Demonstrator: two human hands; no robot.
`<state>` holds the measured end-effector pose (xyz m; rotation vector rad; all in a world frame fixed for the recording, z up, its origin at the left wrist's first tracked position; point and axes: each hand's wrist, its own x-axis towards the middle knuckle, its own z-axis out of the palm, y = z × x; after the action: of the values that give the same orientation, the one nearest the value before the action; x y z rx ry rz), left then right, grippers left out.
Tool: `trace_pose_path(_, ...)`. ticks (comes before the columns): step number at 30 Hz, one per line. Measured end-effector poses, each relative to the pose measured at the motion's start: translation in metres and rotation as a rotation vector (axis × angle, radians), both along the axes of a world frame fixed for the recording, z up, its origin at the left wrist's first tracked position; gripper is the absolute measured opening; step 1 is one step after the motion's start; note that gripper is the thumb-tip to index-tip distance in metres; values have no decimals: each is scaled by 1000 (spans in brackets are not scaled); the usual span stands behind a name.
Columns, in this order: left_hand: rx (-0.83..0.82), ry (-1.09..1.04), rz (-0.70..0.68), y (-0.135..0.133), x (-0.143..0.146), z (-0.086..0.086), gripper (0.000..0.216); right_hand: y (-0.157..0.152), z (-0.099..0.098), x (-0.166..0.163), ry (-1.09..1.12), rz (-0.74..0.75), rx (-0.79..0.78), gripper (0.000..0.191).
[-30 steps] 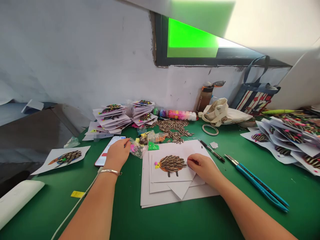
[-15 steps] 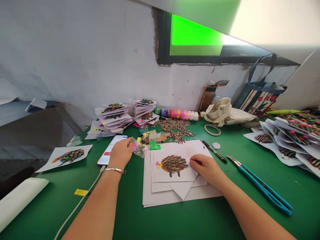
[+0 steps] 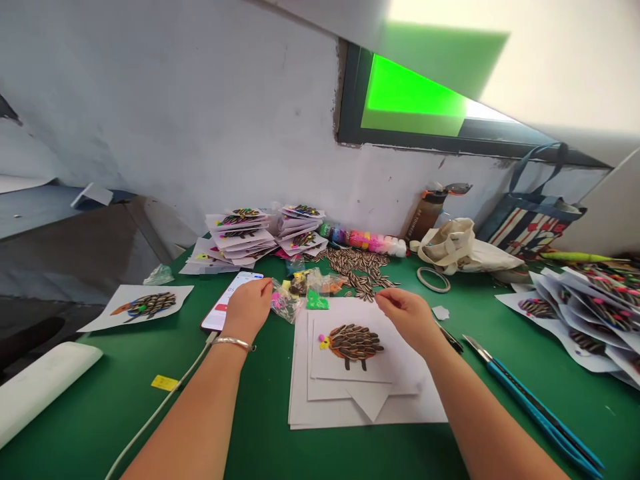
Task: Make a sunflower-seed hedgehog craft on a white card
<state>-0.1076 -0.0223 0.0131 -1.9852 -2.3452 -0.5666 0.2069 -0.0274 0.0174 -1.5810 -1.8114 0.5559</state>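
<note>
A card (image 3: pixel 325 367) with a bird-like figure covered in striped sunflower seeds (image 3: pixel 356 342) lies on stacked white paper (image 3: pixel 303 413); the figure has a yellow head, a pink dot and two dark legs. My right hand (image 3: pixel 407 319) hovers over the paper's upper right part, fingers pinched near the loose sunflower seeds (image 3: pixel 363 267). Anything between those fingertips is too small to make out. Over the edge of a lit phone (image 3: pixel 217 313) rests my left hand (image 3: pixel 249 308), fingers curled together beside a clear bag of pink bits (image 3: pixel 285 303). What they hold, if anything, is hidden.
Stacks of seed cards (image 3: pixel 243 237) stand by the wall, with more cards (image 3: pixel 590 320) at right. A utility knife (image 3: pixel 483 350) and blue tweezers (image 3: pixel 545 417) lie right of the paper. Behind are a tape roll (image 3: pixel 433 280), a bottle (image 3: pixel 425 213) and bags (image 3: pixel 533 220).
My right hand has moved from the seed figure's tail end up toward the loose seeds. My left hand stays by the phone and bag. The view has shifted slightly.
</note>
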Motion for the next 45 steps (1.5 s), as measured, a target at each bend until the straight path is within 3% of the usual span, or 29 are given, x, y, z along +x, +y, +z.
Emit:
trace_pose_path(6,-63,76,-34,8,11,15,38,7,-25,13,65,21,-86,27)
trace_pose_path(11,-167,156,-172,44,37,33,31,6,-25,15,21,76,-64,25)
trace_pose_path(15,-273,199,-235,73,49,25,23,4,-23,12,5,126,-35,25)
trace_pose_path(18,-330,215,-255,88,48,17,32,6,-23,12,-5,117,-22,24)
trace_pose_path(27,-430,191,-263,106,46,6,32,7,-22,10,-78,133,-28,24)
trace_pose_path(33,-334,92,-220,98,49,2,32,6,-24,9,-88,143,-13,24)
trace_pose_path(38,-144,-91,-126,85,41,28,15,6,-26,10,-91,152,10,25)
trace_pose_path(42,31,-290,-67,68,30,52,17,5,-25,9,-101,152,8,25)
trace_pose_path(45,96,-468,-82,49,32,54,21,3,-20,4,-45,139,-1,26)
